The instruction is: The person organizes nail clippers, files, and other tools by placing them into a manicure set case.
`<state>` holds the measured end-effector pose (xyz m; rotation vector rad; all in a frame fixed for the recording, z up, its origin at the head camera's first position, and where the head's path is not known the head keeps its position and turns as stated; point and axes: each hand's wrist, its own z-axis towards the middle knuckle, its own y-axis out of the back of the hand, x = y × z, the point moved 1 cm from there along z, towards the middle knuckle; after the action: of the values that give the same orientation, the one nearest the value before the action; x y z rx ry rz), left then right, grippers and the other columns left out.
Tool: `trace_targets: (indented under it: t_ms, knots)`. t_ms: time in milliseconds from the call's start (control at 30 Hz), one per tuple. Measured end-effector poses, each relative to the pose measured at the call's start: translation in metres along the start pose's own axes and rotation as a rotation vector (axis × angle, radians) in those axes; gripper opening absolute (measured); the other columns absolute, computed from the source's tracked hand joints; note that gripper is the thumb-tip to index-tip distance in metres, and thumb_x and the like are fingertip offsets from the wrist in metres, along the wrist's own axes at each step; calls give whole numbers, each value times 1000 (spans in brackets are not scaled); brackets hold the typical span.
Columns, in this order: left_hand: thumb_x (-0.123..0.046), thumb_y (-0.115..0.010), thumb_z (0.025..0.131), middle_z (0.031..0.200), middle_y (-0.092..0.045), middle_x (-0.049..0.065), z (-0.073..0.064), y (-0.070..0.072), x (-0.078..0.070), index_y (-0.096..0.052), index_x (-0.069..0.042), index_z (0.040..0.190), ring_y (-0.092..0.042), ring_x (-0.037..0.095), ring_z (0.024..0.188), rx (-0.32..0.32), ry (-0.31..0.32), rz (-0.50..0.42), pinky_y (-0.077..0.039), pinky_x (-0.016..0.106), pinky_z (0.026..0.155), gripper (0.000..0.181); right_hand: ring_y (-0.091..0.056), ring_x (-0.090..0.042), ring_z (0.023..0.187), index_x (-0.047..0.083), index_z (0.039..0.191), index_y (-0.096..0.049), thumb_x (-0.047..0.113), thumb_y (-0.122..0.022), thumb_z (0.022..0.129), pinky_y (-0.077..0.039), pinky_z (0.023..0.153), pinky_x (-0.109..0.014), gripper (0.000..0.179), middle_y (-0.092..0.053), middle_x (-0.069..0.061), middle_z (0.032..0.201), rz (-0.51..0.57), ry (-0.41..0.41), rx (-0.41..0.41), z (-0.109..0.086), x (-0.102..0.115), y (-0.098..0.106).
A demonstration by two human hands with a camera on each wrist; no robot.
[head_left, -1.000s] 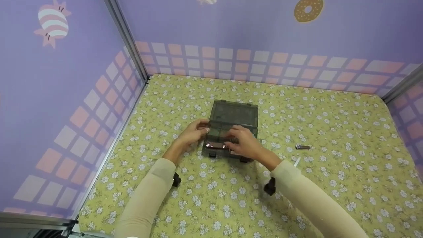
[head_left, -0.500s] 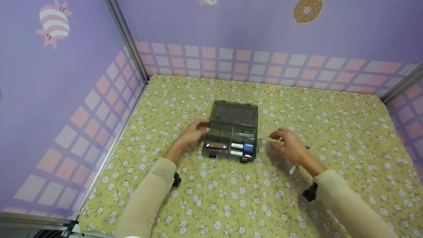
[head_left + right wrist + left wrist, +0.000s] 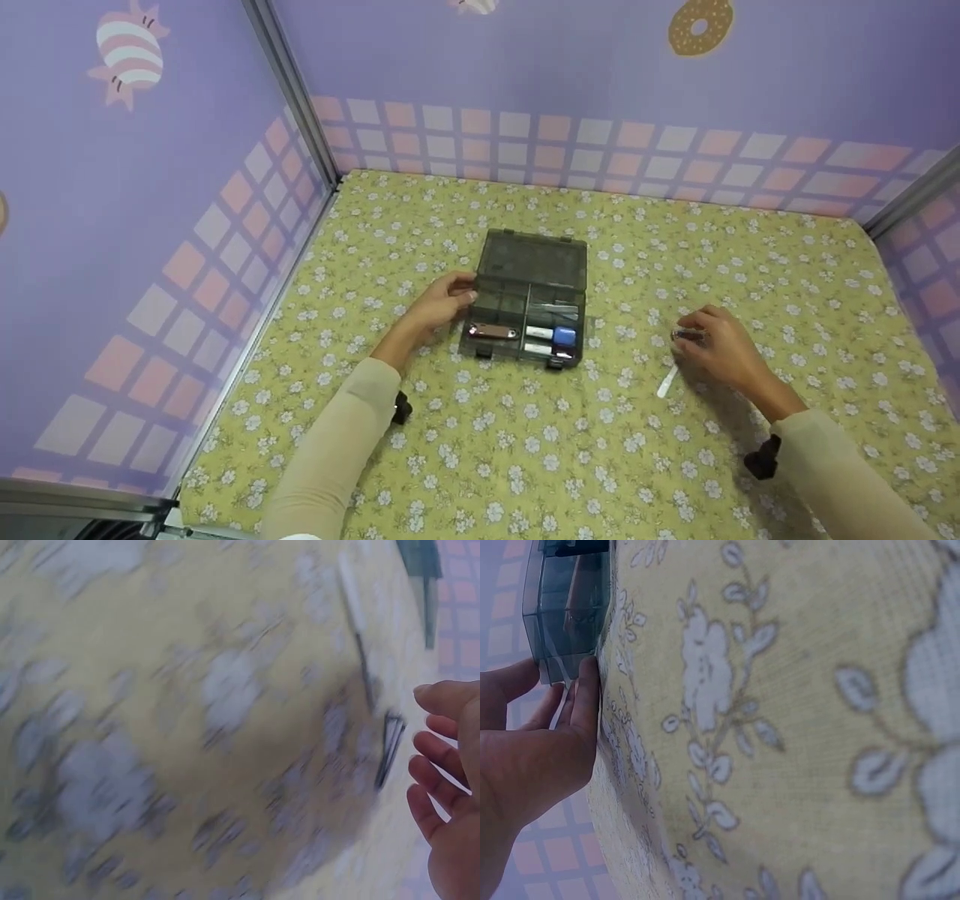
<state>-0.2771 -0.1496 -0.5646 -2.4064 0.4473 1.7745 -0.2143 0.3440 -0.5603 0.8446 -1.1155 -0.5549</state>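
Observation:
A smoky-grey transparent divided box (image 3: 532, 259) lies with its lid laid back on the cloth. My left hand (image 3: 439, 304) grips the box's left side near the hinge, thumb and fingers at its edge in the left wrist view. To the right, my right hand (image 3: 724, 345) is over a small metal nail clipper (image 3: 390, 746), fingers loosely bent and spread above it. A slim tool with a white handle (image 3: 667, 381) and a dark thin shaft lies beside the clipper. Inside the box are a brownish-red pocket-knife-like piece (image 3: 493, 331) and a blue-capped white item (image 3: 564, 335).
A flowered yellow cloth (image 3: 480, 435) covers the table. Purple printed walls (image 3: 585, 60) with metal corner posts (image 3: 289, 82) enclose it at the back and sides. Thin clear strips (image 3: 555, 308) lie in the box's right rear compartment.
My right hand has moved from over the box rightward to the nail clipper. The box's front right contents are now uncovered to view. My left hand stays on the box.

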Motion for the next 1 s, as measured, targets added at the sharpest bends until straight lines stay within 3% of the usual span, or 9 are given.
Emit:
trace_targets:
  t_ms: [200, 467, 633, 800, 1000]
  knots:
    - [-15, -60, 110, 151, -53, 9, -1, 2, 0, -48, -9, 157, -52, 27, 139, -17, -9, -6, -49, 44, 113, 49, -63, -39, 100, -6, 117, -75, 6, -81, 95, -53, 80, -57, 26, -66, -20, 110, -11, -24, 12, -5, -7, -2]
    - [-16, -61, 110, 150, -54, 9, 0, 0, 0, -48, -9, 157, -54, 25, 137, -14, -4, 0, -49, 41, 113, 50, -56, -29, 87, 2, 102, -76, 5, -79, 96, -48, 72, -45, 7, -63, -13, 100, -51, -37, 18, -1, -11, -7]
    - [-18, -61, 110, 151, -53, 9, 0, 1, 1, -48, -10, 158, -52, 25, 139, -11, -18, 31, -48, 43, 113, 50, -60, -23, 85, 4, 105, -72, 9, -75, 100, -51, 69, -38, 8, -66, -10, 100, -21, -79, 32, 1, -10, -10]
    - [-19, -61, 110, 151, -53, 8, -1, 2, 0, -47, -11, 158, -51, 26, 140, -2, -11, 11, -49, 45, 113, 50, -69, -24, 87, 4, 108, -71, 12, -73, 102, -57, 71, -35, 10, -72, -10, 100, 65, -92, 50, 10, 5, -16]
    - [-18, -61, 110, 153, -52, 9, -1, 0, 0, -46, -10, 158, -50, 26, 141, 1, -11, 13, -49, 44, 113, 51, -70, -21, 89, 7, 107, -71, 13, -73, 102, -60, 75, -33, 8, -72, -6, 100, 152, -40, 89, 32, 39, -27]
